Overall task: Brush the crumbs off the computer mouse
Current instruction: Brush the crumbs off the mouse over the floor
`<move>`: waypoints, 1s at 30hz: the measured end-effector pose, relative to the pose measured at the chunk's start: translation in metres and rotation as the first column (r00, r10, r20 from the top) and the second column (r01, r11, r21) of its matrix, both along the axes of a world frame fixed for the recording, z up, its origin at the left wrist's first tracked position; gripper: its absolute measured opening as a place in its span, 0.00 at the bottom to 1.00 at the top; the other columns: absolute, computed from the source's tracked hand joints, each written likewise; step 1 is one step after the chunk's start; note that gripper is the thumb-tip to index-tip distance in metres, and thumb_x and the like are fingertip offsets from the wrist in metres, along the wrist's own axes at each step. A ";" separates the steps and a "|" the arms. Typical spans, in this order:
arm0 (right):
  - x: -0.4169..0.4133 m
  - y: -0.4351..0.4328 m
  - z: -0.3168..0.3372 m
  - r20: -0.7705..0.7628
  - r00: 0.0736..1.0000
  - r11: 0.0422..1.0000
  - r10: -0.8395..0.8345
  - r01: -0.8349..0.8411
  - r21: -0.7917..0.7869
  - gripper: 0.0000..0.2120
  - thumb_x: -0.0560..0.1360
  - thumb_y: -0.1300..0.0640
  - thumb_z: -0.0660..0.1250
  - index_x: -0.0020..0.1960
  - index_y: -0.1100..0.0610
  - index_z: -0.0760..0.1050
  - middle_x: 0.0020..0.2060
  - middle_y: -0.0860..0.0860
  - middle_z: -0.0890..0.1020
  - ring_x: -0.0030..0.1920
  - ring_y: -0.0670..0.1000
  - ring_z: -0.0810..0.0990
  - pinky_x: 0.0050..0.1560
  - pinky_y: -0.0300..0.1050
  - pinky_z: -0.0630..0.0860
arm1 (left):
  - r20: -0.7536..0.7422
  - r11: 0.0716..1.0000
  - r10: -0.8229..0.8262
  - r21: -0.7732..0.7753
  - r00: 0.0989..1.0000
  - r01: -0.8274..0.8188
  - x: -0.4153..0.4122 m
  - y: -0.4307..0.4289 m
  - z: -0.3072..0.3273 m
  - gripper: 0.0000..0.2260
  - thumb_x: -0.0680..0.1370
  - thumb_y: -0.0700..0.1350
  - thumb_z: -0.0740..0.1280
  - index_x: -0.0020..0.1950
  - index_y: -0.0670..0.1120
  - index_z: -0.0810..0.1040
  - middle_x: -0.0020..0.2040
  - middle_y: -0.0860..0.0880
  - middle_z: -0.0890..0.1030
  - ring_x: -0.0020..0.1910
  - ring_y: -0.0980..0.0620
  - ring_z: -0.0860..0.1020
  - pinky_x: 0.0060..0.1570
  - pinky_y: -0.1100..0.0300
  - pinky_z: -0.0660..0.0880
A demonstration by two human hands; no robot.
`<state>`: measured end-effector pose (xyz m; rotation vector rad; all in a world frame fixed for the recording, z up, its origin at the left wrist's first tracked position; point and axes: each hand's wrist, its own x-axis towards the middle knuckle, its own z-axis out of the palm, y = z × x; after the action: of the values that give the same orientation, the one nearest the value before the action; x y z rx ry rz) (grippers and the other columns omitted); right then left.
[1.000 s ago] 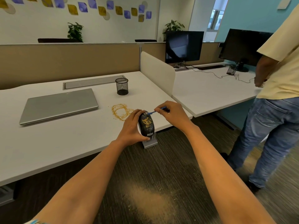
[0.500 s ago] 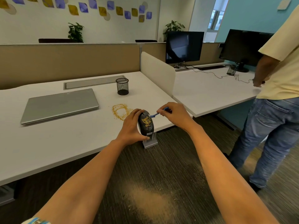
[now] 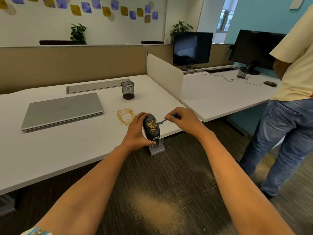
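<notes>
We were mid-brushing. At frame centre our left hand [image 3: 135,133] gripped the mouse [image 3: 151,131] above the desk [image 3: 84,146] edge, fingers curled round it. Our right hand [image 3: 183,121] pinched the blue brush [image 3: 166,119]. Its bristles had dipped onto the crumbs [image 3: 152,125] since 0.5 s earlier. The next move, we judged, called for a light outward sweep.

Counting in view: desk [image 3: 67,150] [image 3: 211,99] ×2, monitor [image 3: 192,48] [image 3: 254,48] ×2, mesh cup [image 3: 127,90] [image 3: 241,73] ×2, mouse [image 3: 151,128] [image 3: 270,83] ×2, plant [image 3: 78,33] [image 3: 181,28] ×2, laptop [image 3: 62,110] ×1, brush [image 3: 163,121] ×1.

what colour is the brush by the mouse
Blue: the small brush, pinched in the right hand at the dark computer mouse; head view shows it best.
</notes>
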<state>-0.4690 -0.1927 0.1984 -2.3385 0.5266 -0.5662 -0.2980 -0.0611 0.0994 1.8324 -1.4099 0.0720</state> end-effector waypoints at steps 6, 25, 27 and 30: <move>-0.006 -0.006 0.000 0.075 0.996 0.996 -0.052 0.046 0.075 0.08 0.74 0.53 0.67 0.50 0.56 0.80 0.44 0.50 0.82 0.44 0.45 0.79 0.45 0.32 0.73 | -0.004 1.000 0.000 -0.012 1.000 0.000 0.000 -0.001 -0.001 0.48 0.56 0.55 0.79 0.71 0.49 0.59 0.69 0.48 0.63 0.67 0.49 0.63 0.66 0.52 0.64; 0.004 -0.005 0.009 0.171 0.980 0.993 -0.106 0.096 0.066 0.09 0.74 0.53 0.67 0.50 0.56 0.80 0.43 0.51 0.82 0.44 0.47 0.79 0.46 0.37 0.75 | -0.007 1.000 -0.014 -0.012 1.000 0.013 -0.005 -0.005 0.000 0.48 0.56 0.56 0.78 0.70 0.49 0.59 0.69 0.48 0.63 0.67 0.49 0.64 0.66 0.49 0.66; 0.010 0.000 0.010 0.155 0.984 0.996 -0.085 0.086 0.000 0.10 0.75 0.54 0.67 0.51 0.58 0.80 0.47 0.54 0.82 0.48 0.50 0.79 0.50 0.42 0.75 | -0.005 0.999 -0.028 -0.026 1.000 0.028 -0.008 -0.007 0.002 0.47 0.56 0.56 0.78 0.70 0.49 0.60 0.68 0.48 0.64 0.66 0.49 0.64 0.66 0.51 0.66; 0.014 0.004 0.009 0.101 0.993 0.997 -0.057 0.062 -0.049 0.10 0.75 0.55 0.66 0.52 0.59 0.80 0.50 0.55 0.82 0.49 0.50 0.78 0.52 0.43 0.75 | -0.008 0.999 -0.035 -0.042 0.999 0.035 -0.008 -0.008 0.003 0.47 0.56 0.57 0.78 0.70 0.50 0.60 0.68 0.48 0.64 0.66 0.50 0.64 0.65 0.53 0.65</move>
<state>-0.4550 -0.1890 0.2073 -2.3354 0.5424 -0.7280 -0.3064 -0.0693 0.1028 1.7712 -1.4232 0.0753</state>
